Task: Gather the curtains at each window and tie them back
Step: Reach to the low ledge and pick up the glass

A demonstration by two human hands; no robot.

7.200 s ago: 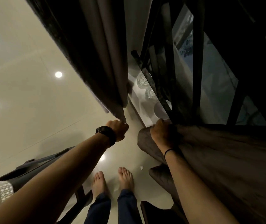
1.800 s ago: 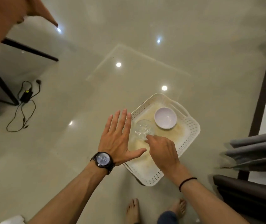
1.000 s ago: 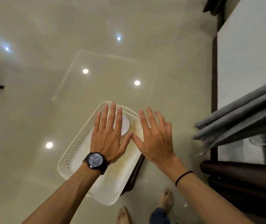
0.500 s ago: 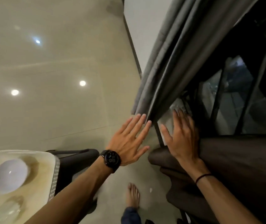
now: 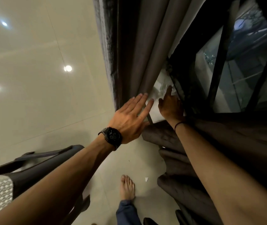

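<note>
I am reaching my left hand (image 5: 129, 116) to the hem of the curtain (image 5: 137, 54), which is hanging at the left edge of the window (image 5: 223, 75). Its fingers are straight and are holding nothing. My right hand (image 5: 170, 108) is stretching toward the window's lower left corner with one finger straight. The rest is in shadow, so I cannot tell its grip. Advice: collect all folds evenly toward the window's left edge, grip firmly, then tie.

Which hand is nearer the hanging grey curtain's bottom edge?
Left. The left hand has its fingertips at the curtain hem; the right hand is off to its right, over the white sill.
</note>
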